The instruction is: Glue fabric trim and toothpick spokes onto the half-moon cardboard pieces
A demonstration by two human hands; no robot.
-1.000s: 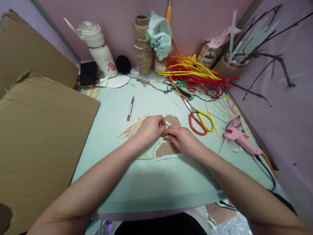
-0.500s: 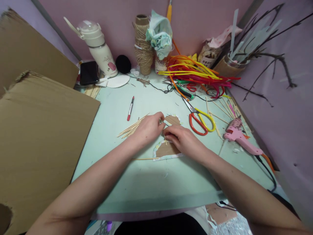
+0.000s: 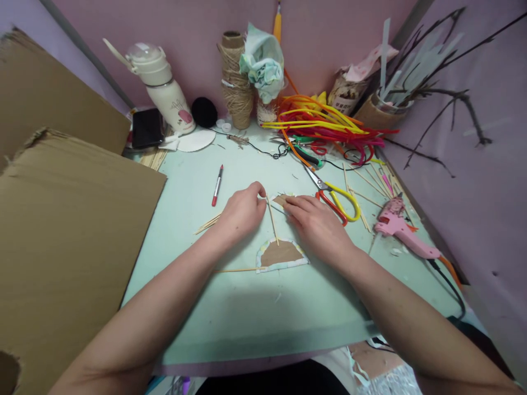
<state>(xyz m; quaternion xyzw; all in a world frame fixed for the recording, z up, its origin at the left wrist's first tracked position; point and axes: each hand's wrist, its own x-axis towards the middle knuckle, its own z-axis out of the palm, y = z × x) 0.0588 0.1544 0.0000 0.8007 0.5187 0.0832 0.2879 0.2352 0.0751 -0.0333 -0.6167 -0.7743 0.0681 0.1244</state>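
My left hand (image 3: pixel 244 211) is closed, its thumb and forefinger pinched at the upper end of a thin wooden stick (image 3: pixel 272 218). That stick slants down to the curved edge of a half-round cardboard piece (image 3: pixel 282 253) with a pale fabric border. Another stick (image 3: pixel 239 270) lies against the piece's lower left corner. My right hand (image 3: pixel 317 222) has its fingers together on a second cardboard piece (image 3: pixel 280 200), which it partly covers. Several sticks (image 3: pixel 208 224) lie partly under my left wrist.
Scissors (image 3: pixel 340 200) and a pink glue gun (image 3: pixel 397 225) lie at the right. A red marker (image 3: pixel 217 185) is at the left, near large cardboard sheets (image 3: pixel 82 236). Twine (image 3: pixel 237 82), a bottle (image 3: pixel 164 93) and coloured pipe cleaners (image 3: pixel 325 123) stand or lie behind.
My hands have moved apart, my left hand leftward and my right hand to the right onto the upper cardboard piece. The stick and the lower piece are now more exposed.
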